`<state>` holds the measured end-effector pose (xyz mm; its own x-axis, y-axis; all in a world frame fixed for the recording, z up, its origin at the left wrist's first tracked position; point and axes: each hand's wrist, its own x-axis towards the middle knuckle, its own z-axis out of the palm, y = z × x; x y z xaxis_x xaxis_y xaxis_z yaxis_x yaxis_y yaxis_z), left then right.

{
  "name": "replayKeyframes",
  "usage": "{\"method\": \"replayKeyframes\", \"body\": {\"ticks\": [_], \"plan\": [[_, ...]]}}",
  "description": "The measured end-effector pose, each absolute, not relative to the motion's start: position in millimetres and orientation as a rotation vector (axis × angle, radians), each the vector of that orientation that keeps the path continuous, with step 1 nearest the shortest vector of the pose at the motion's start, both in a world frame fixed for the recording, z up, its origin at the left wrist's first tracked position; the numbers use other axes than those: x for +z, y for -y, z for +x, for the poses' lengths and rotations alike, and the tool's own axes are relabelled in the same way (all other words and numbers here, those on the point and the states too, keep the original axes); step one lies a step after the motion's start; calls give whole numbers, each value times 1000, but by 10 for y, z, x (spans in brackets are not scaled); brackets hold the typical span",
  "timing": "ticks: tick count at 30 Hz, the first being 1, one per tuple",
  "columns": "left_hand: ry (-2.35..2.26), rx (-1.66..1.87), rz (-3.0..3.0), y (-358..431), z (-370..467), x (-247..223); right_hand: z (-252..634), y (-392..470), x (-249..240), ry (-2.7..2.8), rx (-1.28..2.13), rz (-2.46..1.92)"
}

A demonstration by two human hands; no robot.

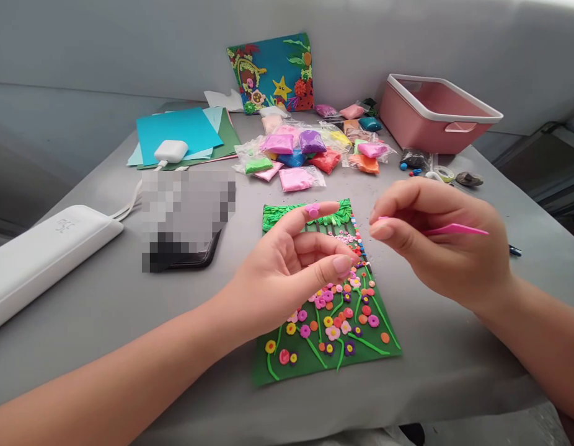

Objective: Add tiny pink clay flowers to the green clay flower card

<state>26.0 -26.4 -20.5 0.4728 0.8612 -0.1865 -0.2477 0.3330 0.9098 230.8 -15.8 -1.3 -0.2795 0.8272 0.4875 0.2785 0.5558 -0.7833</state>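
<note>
My left hand (300, 272) hovers above the green clay picture (287, 362), its index finger stretched out with a small pink clay piece (312, 210) resting on it. The thumb and the other fingers curl together; whether anything sits between their tips is unclear. To the right, my right hand (440, 241) pinches a thin pink modelling tool (459, 230) between thumb and fingers, its tip pointing left. Under my left hand, the picture carries small clay flowers with light green stems and a leafy green band along its top, partly hidden by my fingers.
Several bags of coloured clay (299, 178) lie behind the picture. A pink basket (426, 127) stands at the back right, and a finished sea picture (273, 74) leans against the wall. On the left are a phone (212, 248), a white power bank (59, 254) and coloured sheets (175, 127).
</note>
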Motion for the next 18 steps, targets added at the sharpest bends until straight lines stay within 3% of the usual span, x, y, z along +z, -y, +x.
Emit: {"method": "replayKeyframes", "body": {"ticks": [18], "plan": [[-662,831,1053,292,243,-282,2321,146,-45,2086,595,-802]]}}
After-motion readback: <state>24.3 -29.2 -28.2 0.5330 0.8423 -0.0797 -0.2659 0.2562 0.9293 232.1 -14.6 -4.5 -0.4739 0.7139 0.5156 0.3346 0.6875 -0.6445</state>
